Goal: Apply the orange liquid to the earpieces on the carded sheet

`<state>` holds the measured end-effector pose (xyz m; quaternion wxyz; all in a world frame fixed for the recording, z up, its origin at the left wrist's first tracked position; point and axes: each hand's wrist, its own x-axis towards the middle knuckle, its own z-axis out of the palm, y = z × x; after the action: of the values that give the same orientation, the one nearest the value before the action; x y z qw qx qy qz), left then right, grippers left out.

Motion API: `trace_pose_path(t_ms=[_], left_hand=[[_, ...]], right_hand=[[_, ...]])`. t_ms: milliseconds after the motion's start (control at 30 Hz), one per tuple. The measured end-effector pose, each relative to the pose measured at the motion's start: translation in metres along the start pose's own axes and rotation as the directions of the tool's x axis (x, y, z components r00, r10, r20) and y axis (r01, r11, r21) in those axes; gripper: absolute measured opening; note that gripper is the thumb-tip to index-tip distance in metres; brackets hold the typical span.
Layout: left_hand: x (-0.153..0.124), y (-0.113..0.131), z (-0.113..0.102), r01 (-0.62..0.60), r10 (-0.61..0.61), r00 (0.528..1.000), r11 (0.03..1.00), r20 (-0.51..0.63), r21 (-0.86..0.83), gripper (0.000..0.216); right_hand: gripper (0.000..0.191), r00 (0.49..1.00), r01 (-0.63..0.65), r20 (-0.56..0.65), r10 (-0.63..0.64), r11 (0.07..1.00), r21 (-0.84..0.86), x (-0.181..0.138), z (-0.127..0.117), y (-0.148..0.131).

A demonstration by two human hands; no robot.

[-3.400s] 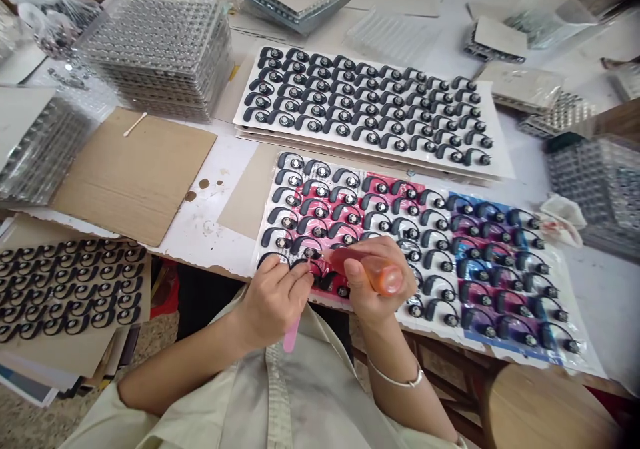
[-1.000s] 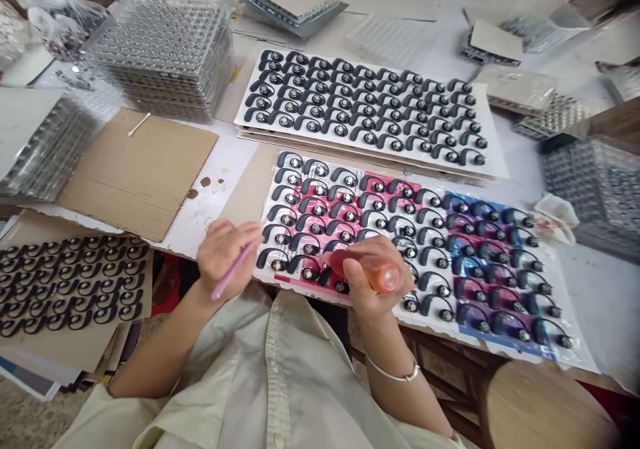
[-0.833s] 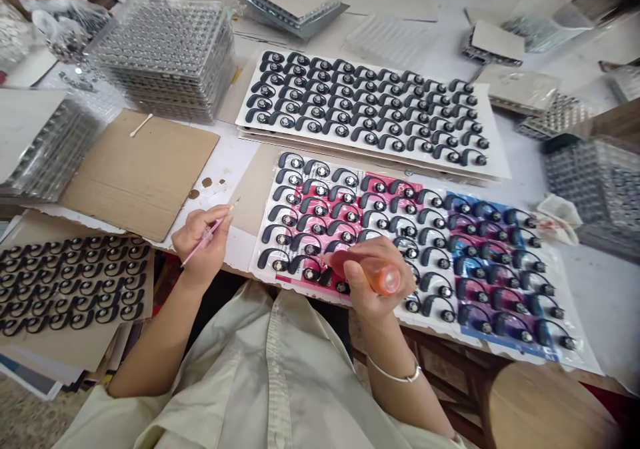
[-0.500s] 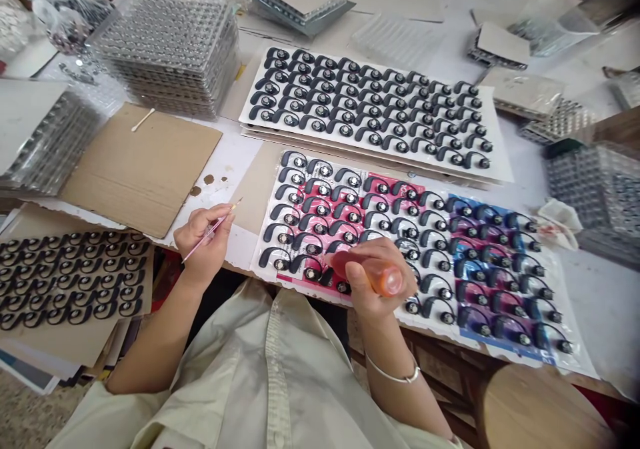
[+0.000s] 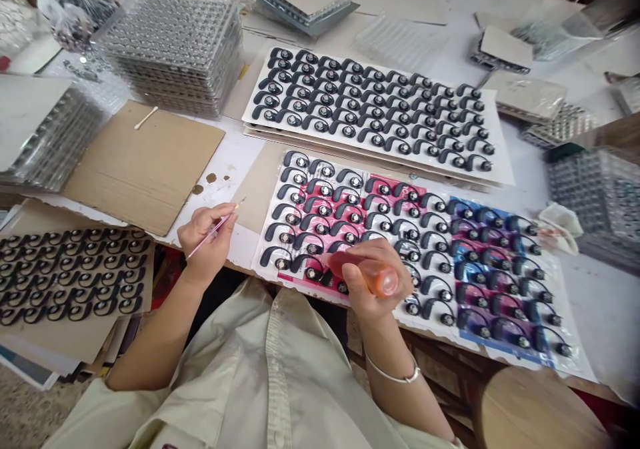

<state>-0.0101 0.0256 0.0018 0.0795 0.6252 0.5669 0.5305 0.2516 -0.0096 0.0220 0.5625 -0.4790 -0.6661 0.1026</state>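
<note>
My left hand pinches a thin pink-handled brush, its fine tip pointing up and away from me. My right hand is wrapped round an orange-red squeeze bottle, tilted so its narrow end points left and its round base faces me. Below the bottle lies a sheet covered with pink and blue printed plastic, carrying rows of black curved pieces, each with a round metallic centre. The bottle's nozzle is over the sheet's near edge; whether it touches a piece I cannot tell.
Behind lies a white board of similar black pieces. On the left are a cardboard sheet with a cotton swab, and stacked clear trays. A lower board holds more pieces. A round wooden stool stands at lower right.
The whole view has shifted slightly. Both hands keep their grips; the bottle and brush have hardly moved over the sheet.
</note>
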Motion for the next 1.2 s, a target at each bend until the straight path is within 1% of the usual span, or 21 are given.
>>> trace_pose_path(t_ms=[300, 500, 600, 733, 867, 933, 1000, 1033, 1100, 1133, 1167, 1200], left_hand=[[0.001, 0.001, -0.001, 0.000, 0.000, 1.000, 1.000, 0.017, 0.018, 0.011], [0.003, 0.002, -0.001, -0.041, 0.041, 0.999, 0.999, 0.007, -0.009, 0.009], [0.002, 0.001, -0.001, -0.042, 0.042, 0.999, 0.999, 0.011, -0.009, 0.009], [0.002, 0.001, -0.001, -0.027, 0.027, 0.999, 0.999, 0.024, -0.017, 0.009], [0.002, 0.001, 0.000, -0.033, 0.033, 0.999, 0.999, 0.012, -0.020, 0.009], [0.001, 0.000, 0.000, -0.032, 0.032, 0.999, 0.999, 0.007, -0.024, 0.010], [0.001, -0.001, -0.002, -0.038, 0.038, 0.999, 0.999, 0.012, -0.033, 0.010], [0.002, -0.001, -0.003, -0.050, 0.051, 0.998, 0.998, 0.021, -0.036, 0.010], [0.006, 0.001, -0.005, -0.093, 0.095, 0.994, 0.995, 0.050, -0.037, 0.011], [0.010, 0.003, -0.005, -0.121, 0.123, 0.990, 0.992, 0.068, -0.042, 0.012], [0.015, 0.006, -0.003, -0.153, 0.158, 0.983, 0.987, 0.090, -0.055, 0.012], [0.021, 0.011, 0.000, -0.195, 0.203, 0.972, 0.978, 0.116, -0.078, 0.012]], right_hand=[[0.014, 0.999, 0.043, 0.026, -0.043, 0.999, 0.001, 0.001, 0.002, -0.001], [0.015, 0.999, 0.050, 0.021, -0.050, 0.999, 0.003, 0.000, 0.003, 0.000], [0.015, 0.998, 0.052, 0.026, -0.053, 0.999, 0.009, 0.000, 0.002, 0.000], [0.017, 0.999, 0.028, 0.038, -0.028, 1.000, 0.015, 0.001, 0.002, 0.001], [0.017, 0.999, 0.004, 0.032, -0.005, 0.999, 0.037, 0.000, 0.004, 0.001], [0.017, 0.998, -0.065, 0.019, 0.064, 0.995, 0.074, 0.001, 0.002, -0.002], [0.021, 0.975, -0.202, -0.052, 0.215, 0.962, 0.181, 0.006, -0.004, -0.006], [0.025, 0.946, -0.275, -0.097, 0.308, 0.925, 0.262, 0.010, -0.010, -0.008], [0.032, 0.862, -0.373, -0.166, 0.479, 0.821, 0.433, 0.022, -0.024, -0.012], [0.036, 0.839, -0.394, -0.159, 0.520, 0.784, 0.480, 0.030, -0.032, -0.013], [0.038, 0.832, -0.394, -0.157, 0.533, 0.765, 0.509, 0.039, -0.040, -0.013], [0.040, 0.831, -0.373, -0.178, 0.527, 0.766, 0.524, 0.048, -0.047, -0.012]])
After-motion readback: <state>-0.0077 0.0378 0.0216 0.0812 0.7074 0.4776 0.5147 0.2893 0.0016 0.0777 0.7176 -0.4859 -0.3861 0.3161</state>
